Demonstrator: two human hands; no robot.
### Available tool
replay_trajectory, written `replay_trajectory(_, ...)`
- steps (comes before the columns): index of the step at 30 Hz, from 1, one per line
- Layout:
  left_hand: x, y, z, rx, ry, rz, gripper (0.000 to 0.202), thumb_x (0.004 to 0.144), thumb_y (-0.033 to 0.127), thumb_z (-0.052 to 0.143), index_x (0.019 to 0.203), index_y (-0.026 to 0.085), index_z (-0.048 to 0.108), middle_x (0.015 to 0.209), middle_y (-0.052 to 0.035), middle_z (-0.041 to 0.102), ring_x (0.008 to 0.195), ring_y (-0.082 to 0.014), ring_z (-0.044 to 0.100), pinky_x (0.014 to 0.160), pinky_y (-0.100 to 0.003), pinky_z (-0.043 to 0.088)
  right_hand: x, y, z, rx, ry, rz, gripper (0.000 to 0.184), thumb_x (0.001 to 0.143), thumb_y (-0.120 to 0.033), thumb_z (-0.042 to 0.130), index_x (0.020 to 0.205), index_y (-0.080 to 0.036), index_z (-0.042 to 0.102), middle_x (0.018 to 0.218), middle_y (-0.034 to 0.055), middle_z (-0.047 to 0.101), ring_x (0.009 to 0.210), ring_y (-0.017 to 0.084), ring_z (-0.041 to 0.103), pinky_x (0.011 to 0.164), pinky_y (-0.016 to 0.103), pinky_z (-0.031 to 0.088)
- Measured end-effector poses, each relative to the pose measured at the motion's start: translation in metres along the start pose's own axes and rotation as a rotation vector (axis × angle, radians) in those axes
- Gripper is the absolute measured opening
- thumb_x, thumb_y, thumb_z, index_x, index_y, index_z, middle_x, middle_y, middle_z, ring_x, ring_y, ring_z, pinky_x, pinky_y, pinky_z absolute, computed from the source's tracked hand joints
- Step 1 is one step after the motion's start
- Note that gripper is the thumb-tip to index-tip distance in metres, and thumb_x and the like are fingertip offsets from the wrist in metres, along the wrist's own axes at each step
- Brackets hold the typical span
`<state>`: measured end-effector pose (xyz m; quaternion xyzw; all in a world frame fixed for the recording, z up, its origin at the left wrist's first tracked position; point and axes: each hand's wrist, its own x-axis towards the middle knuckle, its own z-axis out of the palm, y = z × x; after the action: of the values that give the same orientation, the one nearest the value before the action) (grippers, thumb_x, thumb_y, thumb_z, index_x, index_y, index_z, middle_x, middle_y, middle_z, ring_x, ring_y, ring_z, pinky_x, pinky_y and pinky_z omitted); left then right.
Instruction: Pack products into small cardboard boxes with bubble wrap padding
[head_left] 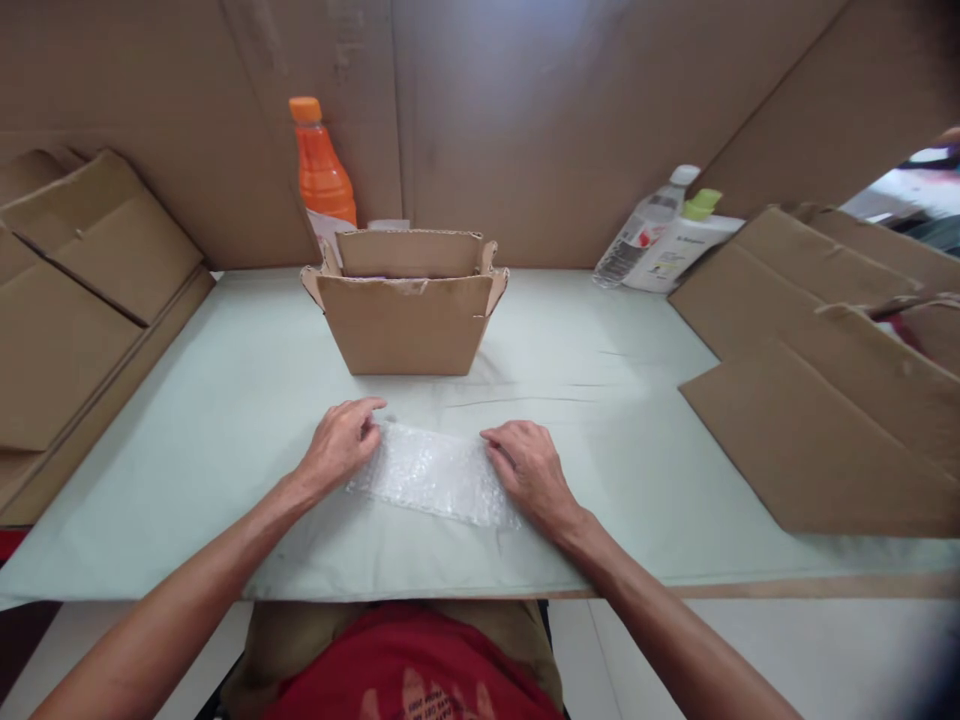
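A rectangular sheet of bubble wrap (439,472) lies flat on the pale green cloth near the table's front edge. At its left end is my left hand (341,445), thumb by the sheet and index finger stretched out apart from it. My right hand (531,468) has its fingers curled at the upper right corner, closed on the sheet's edge; the fingertips are partly hidden. Just beyond both hands stands a small cardboard box (411,325), upright with its top flaps up. What the box contains is hidden behind its front wall.
Behind the box stands an orange bottle (325,175). A clear plastic bottle (646,228) and a white bottle with a green cap (679,250) lean at the back right. Large cardboard boxes flank the table left (82,320) and right (840,400). Cardboard walls (540,130) close the back.
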<state>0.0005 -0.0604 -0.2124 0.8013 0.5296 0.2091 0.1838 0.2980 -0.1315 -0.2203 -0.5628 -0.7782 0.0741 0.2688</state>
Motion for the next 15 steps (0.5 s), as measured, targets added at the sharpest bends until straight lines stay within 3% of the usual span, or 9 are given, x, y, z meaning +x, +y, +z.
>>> replay_trajectory(4,-0.021,-0.017,-0.022,0.107,0.139,-0.078,0.037,0.088,0.032,0.05,0.119,0.02,0.066,0.088,-0.0055,0.07,0.085,-0.0256,0.064,0.085,-0.041,0.05,0.02,-0.012,-0.001,0.024,0.006,-0.078,0.033,0.095,-0.017,0.046,0.118,-0.023,0.07,0.114,0.0103,0.073,0.113,0.03,0.06,0.094,0.05,0.046)
replay_trajectory(7,-0.037,-0.011,-0.022,0.194,0.205,0.055,0.035,0.092,0.032,0.052,0.121,0.019,0.064,0.111,-0.0117,0.069,0.104,-0.0295,0.062,0.095,-0.046,0.048,0.028,-0.031,0.01,0.051,-0.077,-0.182,0.038,0.093,-0.015,0.049,0.126,-0.024,0.067,0.131,0.0116,0.067,0.124,0.031,0.056,0.098,0.051,0.046)
replay_trajectory(11,-0.046,0.005,-0.007,0.152,-0.012,0.286,0.033,0.09,0.018,0.053,0.12,0.022,0.066,0.12,-0.0119,0.067,0.114,-0.0294,0.059,0.099,-0.047,0.048,0.029,-0.045,0.027,0.064,-0.275,-0.349,0.034,0.093,-0.017,0.055,0.124,-0.022,0.067,0.143,0.0141,0.06,0.129,0.03,0.055,0.099,0.049,0.048)
replay_trajectory(13,-0.048,0.003,-0.004,0.085,-0.093,0.285,0.036,0.088,0.017,0.054,0.121,0.023,0.067,0.122,-0.0113,0.067,0.116,-0.0292,0.059,0.1,-0.048,0.049,0.022,-0.03,0.024,0.04,-0.308,-0.336,0.033,0.094,-0.021,0.056,0.125,-0.023,0.066,0.144,0.0129,0.059,0.131,0.029,0.055,0.102,0.05,0.047)
replay_trajectory(15,-0.049,-0.004,-0.008,-0.026,-0.142,0.256,0.038,0.087,0.019,0.057,0.123,0.026,0.067,0.128,-0.0098,0.066,0.12,-0.029,0.059,0.104,-0.049,0.049,0.011,-0.004,0.012,-0.003,-0.255,-0.226,0.031,0.096,-0.025,0.055,0.124,-0.025,0.067,0.141,0.0115,0.062,0.13,0.03,0.057,0.103,0.053,0.046)
